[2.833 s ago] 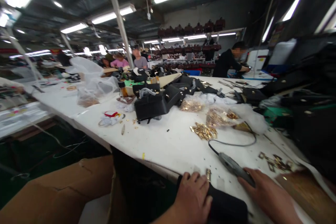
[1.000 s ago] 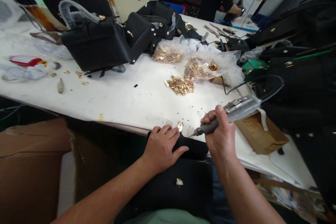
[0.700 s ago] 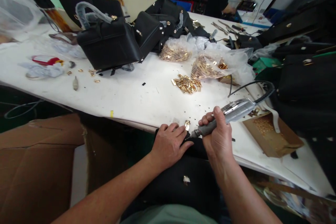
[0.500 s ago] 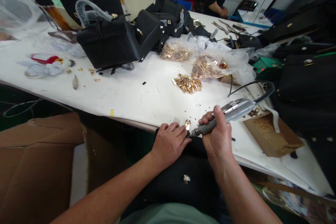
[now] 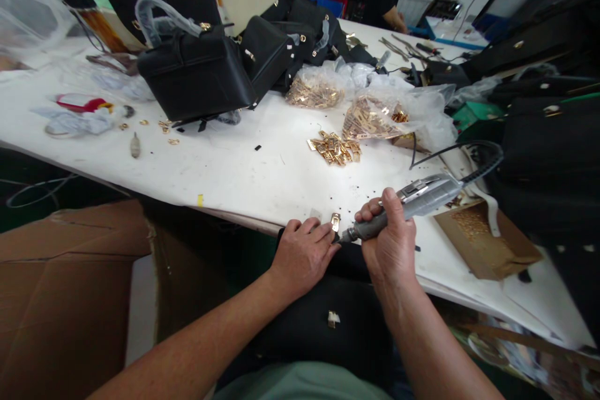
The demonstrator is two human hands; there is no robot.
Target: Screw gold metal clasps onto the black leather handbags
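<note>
My right hand (image 5: pixel 390 237) is wrapped around a grey electric screwdriver (image 5: pixel 424 197), its tip pointing left and down. The tip meets the edge of a black bag (image 5: pixel 351 262) lying across my lap and against the table edge. My left hand (image 5: pixel 304 256) is closed over that edge, its thumb beside the screwdriver tip. Just beyond the left fingertips a gold clasp plate (image 5: pixel 335 222) shows. Whatever the tip touches is too small to make out. Lower on the black material sits another small metal fitting (image 5: pixel 333 319), partly covered in white.
Loose gold plates (image 5: pixel 335 149) lie in a pile, with bags of gold fittings (image 5: pixel 372 117) behind. A brown box (image 5: pixel 487 240) of small gold pieces stands at right. Black handbags (image 5: pixel 194 75) stand at the back left. A cardboard carton (image 5: pixel 70 287) is below left. A co-worker's hand (image 5: pixel 396 20) shows far off.
The screwdriver's rear end and cable have shifted slightly to the right. My left hand stays in nearly the same place. The co-worker's arm in the background has moved a little.
</note>
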